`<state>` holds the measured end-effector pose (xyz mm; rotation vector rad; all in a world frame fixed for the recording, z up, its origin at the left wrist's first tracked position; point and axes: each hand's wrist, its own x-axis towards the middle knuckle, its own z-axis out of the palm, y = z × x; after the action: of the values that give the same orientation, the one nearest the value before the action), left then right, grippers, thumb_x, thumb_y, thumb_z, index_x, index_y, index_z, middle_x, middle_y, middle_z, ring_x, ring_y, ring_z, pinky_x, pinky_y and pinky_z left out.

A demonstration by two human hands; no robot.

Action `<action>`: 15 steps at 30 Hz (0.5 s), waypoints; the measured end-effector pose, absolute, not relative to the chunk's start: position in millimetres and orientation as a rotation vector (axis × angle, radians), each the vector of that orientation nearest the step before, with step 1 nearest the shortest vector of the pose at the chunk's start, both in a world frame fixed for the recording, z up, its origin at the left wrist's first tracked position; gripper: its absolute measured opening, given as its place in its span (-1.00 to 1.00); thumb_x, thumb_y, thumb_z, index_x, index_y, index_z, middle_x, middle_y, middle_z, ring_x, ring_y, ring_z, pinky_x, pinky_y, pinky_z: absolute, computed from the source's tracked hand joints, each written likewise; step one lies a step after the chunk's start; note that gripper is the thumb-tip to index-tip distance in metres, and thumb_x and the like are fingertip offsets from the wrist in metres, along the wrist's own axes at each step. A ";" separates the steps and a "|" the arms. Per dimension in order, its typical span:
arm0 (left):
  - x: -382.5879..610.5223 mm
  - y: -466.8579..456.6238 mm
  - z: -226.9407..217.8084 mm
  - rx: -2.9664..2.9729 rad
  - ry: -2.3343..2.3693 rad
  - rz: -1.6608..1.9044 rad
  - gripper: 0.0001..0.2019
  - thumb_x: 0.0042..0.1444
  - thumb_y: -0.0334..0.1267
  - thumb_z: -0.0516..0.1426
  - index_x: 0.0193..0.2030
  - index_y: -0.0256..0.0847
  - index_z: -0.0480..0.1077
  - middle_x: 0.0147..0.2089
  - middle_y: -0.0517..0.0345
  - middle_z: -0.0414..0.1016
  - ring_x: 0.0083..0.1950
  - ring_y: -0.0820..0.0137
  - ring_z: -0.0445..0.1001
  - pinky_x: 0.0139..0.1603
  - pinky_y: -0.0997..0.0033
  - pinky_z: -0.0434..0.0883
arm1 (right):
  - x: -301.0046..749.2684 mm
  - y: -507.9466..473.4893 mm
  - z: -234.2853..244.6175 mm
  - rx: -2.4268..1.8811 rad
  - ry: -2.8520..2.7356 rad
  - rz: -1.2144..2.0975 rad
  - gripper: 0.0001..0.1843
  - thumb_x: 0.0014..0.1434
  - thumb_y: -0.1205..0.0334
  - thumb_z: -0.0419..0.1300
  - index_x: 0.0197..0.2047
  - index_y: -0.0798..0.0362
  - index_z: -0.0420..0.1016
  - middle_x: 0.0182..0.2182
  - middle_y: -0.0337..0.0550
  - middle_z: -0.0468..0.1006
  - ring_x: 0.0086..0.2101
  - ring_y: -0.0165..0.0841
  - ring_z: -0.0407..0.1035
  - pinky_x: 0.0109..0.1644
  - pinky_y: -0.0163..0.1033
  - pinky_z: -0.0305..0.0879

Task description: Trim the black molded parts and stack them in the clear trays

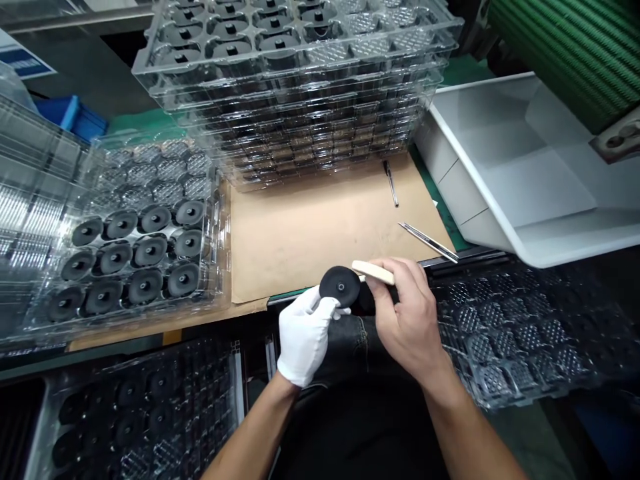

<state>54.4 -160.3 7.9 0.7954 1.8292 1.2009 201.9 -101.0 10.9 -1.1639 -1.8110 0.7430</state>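
- Hands: together, raised over dark cloth (350, 347) just off the bench (165, 331) edge; left hand (305, 337) in a white glove, right hand (411, 313) bare.
- Black disc (340, 285): pinched at the rim by the left hand, centre hole showing, off the bench; grip apparently leaves the face exposed.
- Pale stick (373, 272): gripped in the right hand, tip at or just beside the disc's upper edge; exact contact unclear.
- White glove: apparently a barrier between skin and disc.
- Clear tray (215, 227): left of the hands, black discs in separate pockets, likely to prevent rubbing.
- Clear tray stack (295, 100): squared up behind, filled pockets visible.
- Brown paper (325, 233): covering the bench, tweezers (429, 242) and a pen (391, 182) on top.
- White plastic bin (515, 167): right of the paper.
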 end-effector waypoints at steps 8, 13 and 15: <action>54.3 -159.7 9.1 0.950 1.865 1.178 -0.79 0.26 -0.27 0.09 -0.14 -0.21 0.55 -0.48 0.23 0.48 -0.47 0.41 0.43 -0.38 0.46 0.38 | 218.2 -122.3 4.4 -1.240 -1.927 0.692 -0.78 0.37 0.36 0.10 0.02 0.02 0.50 -0.10 -0.07 0.54 -0.07 -0.22 0.36 0.05 -0.04 0.33; 46.7 -167.2 6.6 1.243 1.817 1.029 -0.72 0.35 -0.22 -0.01 -0.16 -0.16 0.53 -0.44 0.18 0.43 -0.44 0.37 0.36 -0.36 0.40 0.36 | 219.4 -116.1 7.8 -1.180 -2.020 0.772 -0.75 0.35 0.39 0.07 0.01 -0.01 0.48 -0.09 -0.11 0.54 -0.12 -0.23 0.34 0.00 -0.04 0.27; 43.4 -169.0 3.4 1.334 1.758 0.995 -0.72 0.35 -0.22 -0.01 -0.14 -0.17 0.54 -0.30 0.10 0.52 -0.29 0.31 0.45 -0.21 0.36 0.42 | 216.8 -113.2 10.4 -1.115 -2.095 0.823 -0.73 0.33 0.42 0.07 0.00 -0.03 0.48 -0.10 -0.15 0.55 -0.13 -0.24 0.33 -0.01 -0.04 0.24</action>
<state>43.4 -169.0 3.4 1.3344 1.7577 0.9952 216.8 -113.2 10.4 -1.1150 -2.0953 0.8231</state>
